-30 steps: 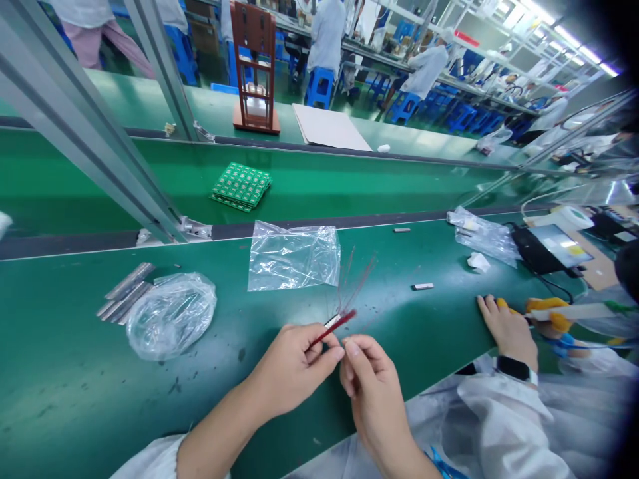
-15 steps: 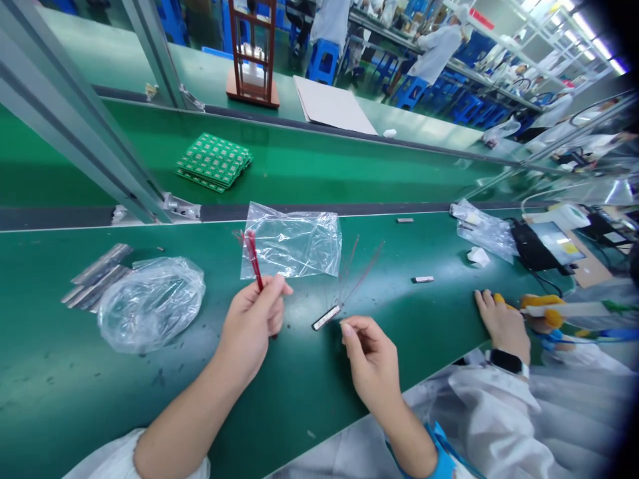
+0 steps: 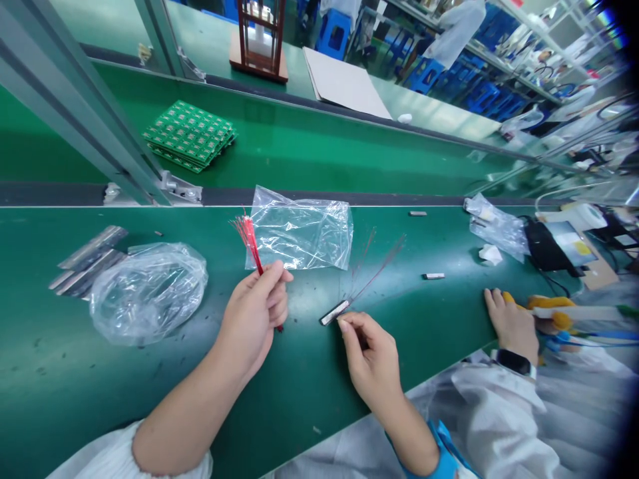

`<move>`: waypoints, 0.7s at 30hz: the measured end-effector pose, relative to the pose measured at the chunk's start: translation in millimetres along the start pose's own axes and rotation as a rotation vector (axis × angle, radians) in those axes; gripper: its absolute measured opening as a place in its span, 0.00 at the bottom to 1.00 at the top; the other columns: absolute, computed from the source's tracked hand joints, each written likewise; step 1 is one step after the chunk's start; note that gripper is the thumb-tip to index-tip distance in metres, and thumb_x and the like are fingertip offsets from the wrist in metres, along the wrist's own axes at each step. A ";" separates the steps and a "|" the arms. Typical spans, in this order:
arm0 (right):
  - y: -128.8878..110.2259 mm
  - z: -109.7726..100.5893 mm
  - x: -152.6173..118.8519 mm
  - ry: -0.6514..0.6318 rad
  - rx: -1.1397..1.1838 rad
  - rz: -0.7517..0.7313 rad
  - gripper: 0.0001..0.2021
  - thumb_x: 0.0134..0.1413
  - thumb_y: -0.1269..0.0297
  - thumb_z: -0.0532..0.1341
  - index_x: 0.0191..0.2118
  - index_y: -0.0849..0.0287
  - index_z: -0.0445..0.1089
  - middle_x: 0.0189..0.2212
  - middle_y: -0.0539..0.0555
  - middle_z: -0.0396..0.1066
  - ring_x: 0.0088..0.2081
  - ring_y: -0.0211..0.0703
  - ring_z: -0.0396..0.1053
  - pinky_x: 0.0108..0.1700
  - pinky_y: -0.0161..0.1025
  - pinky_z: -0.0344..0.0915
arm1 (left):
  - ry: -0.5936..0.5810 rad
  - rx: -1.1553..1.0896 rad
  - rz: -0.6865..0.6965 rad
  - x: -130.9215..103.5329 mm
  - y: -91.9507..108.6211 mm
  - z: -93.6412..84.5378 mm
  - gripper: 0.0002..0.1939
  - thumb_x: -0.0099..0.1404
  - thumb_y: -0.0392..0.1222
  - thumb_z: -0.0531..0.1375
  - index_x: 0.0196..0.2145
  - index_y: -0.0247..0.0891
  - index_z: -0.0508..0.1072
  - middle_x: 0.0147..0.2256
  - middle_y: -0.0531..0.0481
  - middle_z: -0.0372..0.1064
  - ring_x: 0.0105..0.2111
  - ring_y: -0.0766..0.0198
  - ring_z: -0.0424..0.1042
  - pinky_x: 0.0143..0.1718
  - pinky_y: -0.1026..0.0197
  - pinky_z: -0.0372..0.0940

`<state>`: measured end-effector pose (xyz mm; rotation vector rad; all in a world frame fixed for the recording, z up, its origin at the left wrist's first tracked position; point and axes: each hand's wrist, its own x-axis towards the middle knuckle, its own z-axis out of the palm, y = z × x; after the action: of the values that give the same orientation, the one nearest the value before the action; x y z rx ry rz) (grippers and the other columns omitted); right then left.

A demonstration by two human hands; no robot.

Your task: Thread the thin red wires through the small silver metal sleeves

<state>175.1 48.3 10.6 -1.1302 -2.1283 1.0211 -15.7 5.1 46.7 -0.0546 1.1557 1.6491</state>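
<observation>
Green bench: spans the lower view. Clear bag flat on it, beyond the hands; coiled clear plastic at left, beside metal strips.

Left hand: closed, wires gripped between thumb and curled fingers. Red bundle upright, leaning slightly left, tops fanned in front of the bag's left edge, lower ends protruding below the fist.

Right hand: thumb and index tips nearly together, narrow, at the near edge of the connector; cannot tell whether anything is pinched.

Connector: on the bench between the hands, tilted, right end higher in view, thin strands rising from that end.
</observation>
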 end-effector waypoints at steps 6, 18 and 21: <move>0.3 0.3 -0.5 -0.001 -0.022 -0.008 0.09 0.66 0.68 0.57 0.35 0.57 0.73 0.28 0.50 0.74 0.27 0.40 0.68 0.31 0.35 0.63 | 0.004 0.001 -0.005 -0.1 1.6 -0.6 0.14 0.68 0.42 0.59 0.25 0.35 0.70 0.16 0.62 0.44 0.15 0.74 0.41 0.16 0.69 0.43; -1.9 1.2 -0.9 -0.022 -0.088 0.002 0.09 0.65 0.66 0.58 0.35 0.58 0.74 0.26 0.51 0.74 0.25 0.40 0.68 0.29 0.36 0.63 | -0.008 -0.012 0.014 -1.6 2.0 -0.8 0.14 0.65 0.45 0.62 0.25 0.35 0.70 0.16 0.62 0.46 0.14 0.75 0.42 0.15 0.70 0.44; -2.2 1.6 -1.1 -0.012 -0.092 -0.002 0.09 0.65 0.66 0.58 0.35 0.58 0.74 0.25 0.50 0.73 0.23 0.39 0.66 0.27 0.36 0.61 | -0.015 -0.021 0.017 -1.9 2.0 -1.1 0.14 0.66 0.45 0.62 0.26 0.35 0.70 0.16 0.61 0.47 0.15 0.75 0.43 0.15 0.70 0.45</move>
<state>173.5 45.9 11.4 -1.1680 -2.2056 0.9396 -16.9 3.1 48.4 -0.0459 1.1304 1.6740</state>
